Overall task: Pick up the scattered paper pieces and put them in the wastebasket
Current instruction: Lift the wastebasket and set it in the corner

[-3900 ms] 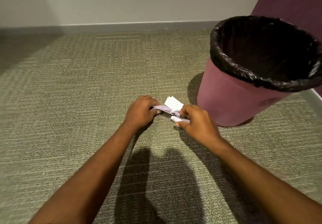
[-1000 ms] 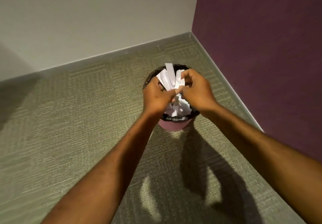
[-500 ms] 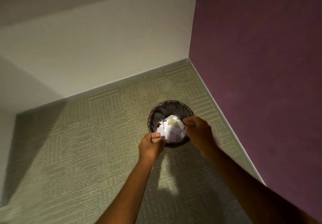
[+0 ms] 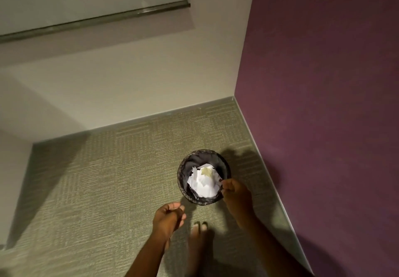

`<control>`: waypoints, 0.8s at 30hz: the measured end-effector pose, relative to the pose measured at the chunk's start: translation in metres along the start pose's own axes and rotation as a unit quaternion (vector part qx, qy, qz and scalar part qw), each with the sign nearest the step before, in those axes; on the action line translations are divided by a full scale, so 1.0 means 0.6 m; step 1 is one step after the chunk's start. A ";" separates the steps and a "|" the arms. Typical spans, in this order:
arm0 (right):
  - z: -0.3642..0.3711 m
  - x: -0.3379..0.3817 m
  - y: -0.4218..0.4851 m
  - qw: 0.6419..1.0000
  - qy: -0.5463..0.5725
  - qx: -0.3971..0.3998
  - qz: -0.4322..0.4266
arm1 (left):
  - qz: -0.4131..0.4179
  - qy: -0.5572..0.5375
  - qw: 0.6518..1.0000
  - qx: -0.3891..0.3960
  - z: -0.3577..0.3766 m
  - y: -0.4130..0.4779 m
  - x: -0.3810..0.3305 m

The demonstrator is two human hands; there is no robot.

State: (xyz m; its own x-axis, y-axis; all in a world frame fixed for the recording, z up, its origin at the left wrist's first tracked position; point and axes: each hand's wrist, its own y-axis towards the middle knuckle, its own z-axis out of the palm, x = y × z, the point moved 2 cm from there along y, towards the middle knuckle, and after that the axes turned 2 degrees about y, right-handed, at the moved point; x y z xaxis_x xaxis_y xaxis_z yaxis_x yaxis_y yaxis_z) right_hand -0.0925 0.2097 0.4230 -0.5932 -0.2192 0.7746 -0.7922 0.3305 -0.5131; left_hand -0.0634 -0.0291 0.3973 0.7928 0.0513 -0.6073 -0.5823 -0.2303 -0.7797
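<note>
Right hand (image 4: 234,199) over the near-right rim of the wastebasket (image 4: 183,181), fingers curled loosely, holding nothing visible. Left hand (image 4: 168,217) beside the near-left rim, over carpet (image 4: 97,179), fingers half curled, empty. Paper pieces (image 4: 204,180) piled inside the black liner. Basket sits near the corner: purple wall (image 4: 323,82) close on right, beige wall (image 4: 129,82) behind, open carpet to the left.

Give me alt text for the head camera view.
White paper pieces lie heaped inside a black-lined wastebasket on carpet in a room corner. The right hand is at its rim; the left hand, loosely curled, hangs beside it.
</note>
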 end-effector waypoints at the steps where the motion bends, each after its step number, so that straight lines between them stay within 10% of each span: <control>1: 0.001 -0.003 0.010 1.000 -0.005 -0.005 0.001 | -0.004 0.002 1.000 -0.003 0.001 0.011 -0.002; 24: 0.109 -0.198 0.279 0.963 -0.121 -0.037 0.239 | -0.031 0.206 0.978 -0.008 0.052 0.351 -0.020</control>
State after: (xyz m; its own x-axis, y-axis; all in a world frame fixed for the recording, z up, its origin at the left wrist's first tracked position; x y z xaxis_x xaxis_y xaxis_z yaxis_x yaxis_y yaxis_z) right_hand -0.1638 0.2311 0.2208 -0.9106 -0.2297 0.3435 -0.4132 0.5095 -0.7548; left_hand -0.2012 -0.0479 0.2354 0.8342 -0.3287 -0.4428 -0.5298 -0.2549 -0.8089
